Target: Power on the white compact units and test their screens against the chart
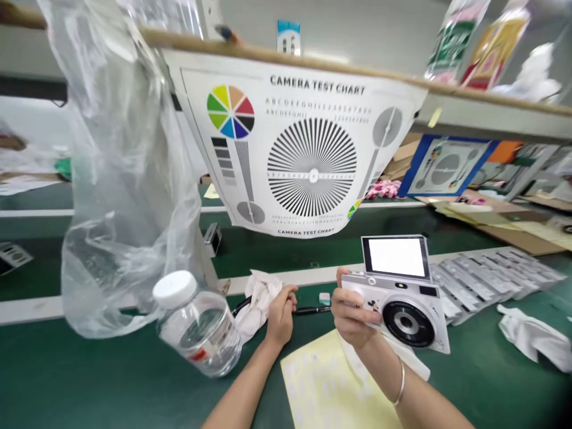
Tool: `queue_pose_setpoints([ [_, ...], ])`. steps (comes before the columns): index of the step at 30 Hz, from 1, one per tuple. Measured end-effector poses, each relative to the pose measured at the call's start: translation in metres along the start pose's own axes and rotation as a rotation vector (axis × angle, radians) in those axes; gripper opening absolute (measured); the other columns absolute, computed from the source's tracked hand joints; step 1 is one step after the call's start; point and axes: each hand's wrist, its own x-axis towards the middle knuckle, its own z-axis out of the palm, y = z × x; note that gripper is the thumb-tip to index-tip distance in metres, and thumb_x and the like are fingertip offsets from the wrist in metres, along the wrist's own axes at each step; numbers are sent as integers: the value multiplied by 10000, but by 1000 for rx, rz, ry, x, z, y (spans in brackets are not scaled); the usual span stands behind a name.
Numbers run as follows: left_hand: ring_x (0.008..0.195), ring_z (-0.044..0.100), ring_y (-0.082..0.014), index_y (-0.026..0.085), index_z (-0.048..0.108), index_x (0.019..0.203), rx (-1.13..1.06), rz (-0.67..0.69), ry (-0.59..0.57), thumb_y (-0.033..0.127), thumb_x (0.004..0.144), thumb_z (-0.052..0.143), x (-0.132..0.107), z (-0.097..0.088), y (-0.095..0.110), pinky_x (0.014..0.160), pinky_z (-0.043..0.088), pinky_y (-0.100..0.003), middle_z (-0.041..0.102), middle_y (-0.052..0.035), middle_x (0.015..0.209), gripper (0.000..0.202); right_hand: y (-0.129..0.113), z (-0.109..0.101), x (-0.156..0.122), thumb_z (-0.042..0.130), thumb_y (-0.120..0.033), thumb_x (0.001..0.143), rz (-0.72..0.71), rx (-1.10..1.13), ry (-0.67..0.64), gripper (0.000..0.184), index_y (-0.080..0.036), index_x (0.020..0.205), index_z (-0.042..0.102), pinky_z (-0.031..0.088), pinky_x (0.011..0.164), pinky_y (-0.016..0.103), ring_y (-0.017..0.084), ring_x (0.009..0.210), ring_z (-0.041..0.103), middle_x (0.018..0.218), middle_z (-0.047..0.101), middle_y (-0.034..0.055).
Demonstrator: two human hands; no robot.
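My right hand (353,313) grips a silver camera (404,310) by its left side, holding it just above the green table. Its flip-up screen (396,256) glows white and its round lens faces me. My left hand (280,316) rests on the table with fingers curled around a crumpled white cloth (259,298). A black pen (313,310) and a small eraser-like block (324,298) lie between the hands. A yellow sticker sheet (326,387) lies under my right forearm.
A camera test chart (308,149) hangs from a shelf ahead. A clear plastic jar with a white lid (199,325) stands left, behind it a large clear plastic bag (120,179). Rows of grey packets (487,277) and another white cloth (531,336) lie right.
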Motion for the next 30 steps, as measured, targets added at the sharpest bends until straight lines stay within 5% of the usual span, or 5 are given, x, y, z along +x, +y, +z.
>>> queue_pose_setpoints([
  [9,523,520,-172,196,595,888,-30,-51,-15,361,726,418,6,0,0,561,449,-320,531,13,629,292,19,25,13,205,-553,905,-143,101,44,574,-242,1168,608,-170,371,42,-111,369,-325,503,86,-213],
  [20,573,534,-210,208,615,839,-101,-94,-46,384,707,455,8,-5,7,646,475,-367,565,-3,648,272,47,21,17,145,-434,969,-15,103,19,520,-182,1112,577,-93,389,16,-99,333,-158,534,237,-178],
  [24,611,546,-209,203,632,851,-217,-167,-18,430,718,507,9,-5,2,656,473,-359,580,-12,676,291,42,-5,25,473,-417,985,110,55,15,318,-127,1024,597,229,276,83,-28,312,292,620,518,-82],
  [26,625,566,-205,192,627,871,-295,-219,18,492,716,536,10,-5,0,657,477,-353,589,-18,702,350,38,-23,26,558,-346,960,170,7,17,243,-124,1045,608,473,438,171,57,524,559,797,630,-6],
  [30,732,655,-237,175,614,954,-474,-329,84,647,707,548,13,-5,1,706,510,-370,663,-67,819,537,38,-54,24,571,-326,951,203,-108,95,250,-137,1112,599,559,611,270,123,723,641,964,652,39],
])
